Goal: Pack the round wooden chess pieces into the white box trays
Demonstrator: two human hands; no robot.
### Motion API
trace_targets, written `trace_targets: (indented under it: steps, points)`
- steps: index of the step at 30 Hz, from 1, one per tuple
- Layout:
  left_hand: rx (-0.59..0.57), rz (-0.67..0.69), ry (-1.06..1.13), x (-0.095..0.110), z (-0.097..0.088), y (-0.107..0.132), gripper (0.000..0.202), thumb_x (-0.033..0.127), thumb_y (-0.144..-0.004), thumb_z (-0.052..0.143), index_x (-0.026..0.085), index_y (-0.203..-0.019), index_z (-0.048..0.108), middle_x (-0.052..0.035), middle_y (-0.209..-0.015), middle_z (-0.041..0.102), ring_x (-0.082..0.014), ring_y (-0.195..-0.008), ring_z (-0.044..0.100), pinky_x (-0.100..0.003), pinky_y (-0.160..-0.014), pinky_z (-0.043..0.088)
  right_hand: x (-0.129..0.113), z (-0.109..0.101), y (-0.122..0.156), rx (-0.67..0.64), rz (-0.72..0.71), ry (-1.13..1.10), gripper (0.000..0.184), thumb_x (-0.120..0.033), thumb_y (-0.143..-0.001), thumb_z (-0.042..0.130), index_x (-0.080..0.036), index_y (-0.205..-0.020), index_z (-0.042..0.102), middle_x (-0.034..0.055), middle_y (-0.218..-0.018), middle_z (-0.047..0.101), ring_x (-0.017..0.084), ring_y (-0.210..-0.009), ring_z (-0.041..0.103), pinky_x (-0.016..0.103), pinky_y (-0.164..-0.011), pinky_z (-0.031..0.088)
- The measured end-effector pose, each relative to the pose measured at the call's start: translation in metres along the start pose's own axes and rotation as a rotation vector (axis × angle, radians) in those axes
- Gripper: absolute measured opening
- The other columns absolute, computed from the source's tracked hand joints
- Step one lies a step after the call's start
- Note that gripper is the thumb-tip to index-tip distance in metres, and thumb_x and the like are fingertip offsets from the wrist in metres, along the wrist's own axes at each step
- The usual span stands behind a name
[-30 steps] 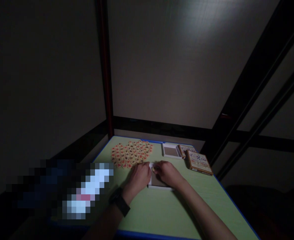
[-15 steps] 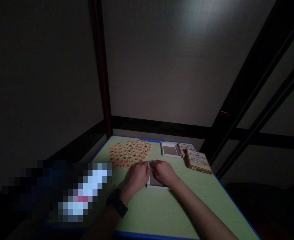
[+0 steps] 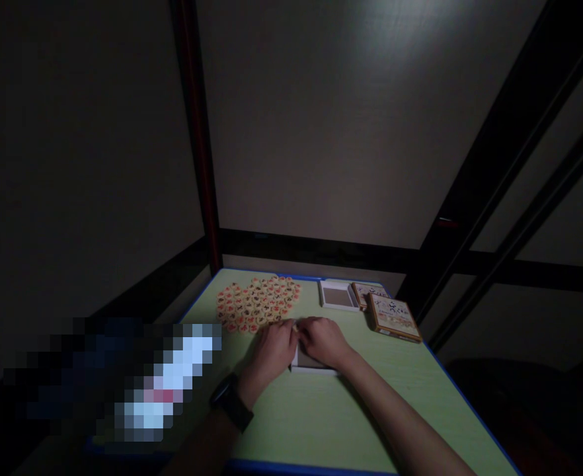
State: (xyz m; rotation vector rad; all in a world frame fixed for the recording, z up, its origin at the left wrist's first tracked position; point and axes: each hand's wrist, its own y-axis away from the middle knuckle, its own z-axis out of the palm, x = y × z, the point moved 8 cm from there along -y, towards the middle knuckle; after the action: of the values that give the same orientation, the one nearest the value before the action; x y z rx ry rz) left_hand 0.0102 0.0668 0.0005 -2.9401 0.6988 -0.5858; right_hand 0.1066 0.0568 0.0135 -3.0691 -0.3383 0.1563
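My left hand (image 3: 275,342), with a dark watch (image 3: 232,402) on its wrist, and my right hand (image 3: 325,340) meet over the far left corner of a shallow white tray (image 3: 316,370) with a brownish-grey floor. The fingers of both hands are curled. Between their tips shows a small pale piece (image 3: 296,327), which looks like one of the Chinese chess pieces; the fingers cover most of it. Just beyond my left hand, many round wooden Chinese chess pieces (image 3: 252,305) with red or black characters lie spread on the green table (image 3: 311,423).
A second white tray (image 3: 338,297) stands at the back right of the table. Beside it are two printed boxes, one behind (image 3: 371,291) and one nearer (image 3: 394,317). A pixelated bright patch (image 3: 172,377) covers the left table edge. Walls stand behind and to the left.
Both hands stay at the tray's far left corner, with only slight finger movement. The pale piece between them shows a little less. The trays, boxes and spread pieces keep their places.
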Motion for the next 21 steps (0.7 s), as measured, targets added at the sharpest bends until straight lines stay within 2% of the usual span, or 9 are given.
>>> trace_targets:
  steps: [4, 8, 13, 21]
  points:
    - [0.008, -0.001, 0.003, -0.001, 0.0, -0.001, 0.024, 0.019, -0.094, 0.042, 0.019, -0.1, 0.065, -0.009, -0.1, 0.073, -0.0211, -0.095, 0.068, -0.03, -0.084, 0.047, 0.0, 0.001, 0.0, 0.001, -0.05, -0.086, 0.021, -0.023, -0.089, 0.052, -0.021, -0.093, 0.072, 0.008, -0.099, 0.076, 0.021, -0.093, 0.069, 0.026, -0.075, 0.042]
    - [0.008, 0.004, -0.019, 0.0, -0.001, 0.0, 0.026, 0.019, -0.094, 0.041, 0.018, -0.104, 0.065, -0.0106, -0.101, 0.073, -0.022, -0.095, 0.068, -0.031, -0.084, 0.048, 0.017, -0.003, 0.002, 0.04, -0.009, -0.143, 0.019, -0.025, -0.088, 0.054, -0.021, -0.089, 0.073, 0.0059, -0.093, 0.076, 0.021, -0.088, 0.069, 0.026, -0.072, 0.041]
    - [0.001, -0.011, -0.004, 0.001, -0.003, 0.002, 0.026, 0.02, -0.095, 0.041, 0.018, -0.105, 0.065, -0.0097, -0.102, 0.073, -0.021, -0.096, 0.068, -0.029, -0.085, 0.048, 0.019, -0.007, 0.005, 0.124, -0.044, -0.16, 0.021, -0.024, -0.089, 0.054, -0.021, -0.103, 0.07, 0.0061, -0.102, 0.073, 0.019, -0.093, 0.066, 0.025, -0.077, 0.042]
    - [0.02, -0.007, 0.001, 0.0, 0.0, 0.001, 0.029, 0.019, -0.094, 0.04, 0.018, -0.109, 0.066, -0.0094, -0.104, 0.073, -0.0206, -0.097, 0.068, -0.03, -0.086, 0.048, 0.006, 0.002, -0.002, 0.056, -0.074, -0.081, 0.03, -0.03, -0.096, 0.047, -0.025, -0.118, 0.067, 0.0067, -0.108, 0.07, 0.02, -0.095, 0.066, 0.026, -0.078, 0.044]
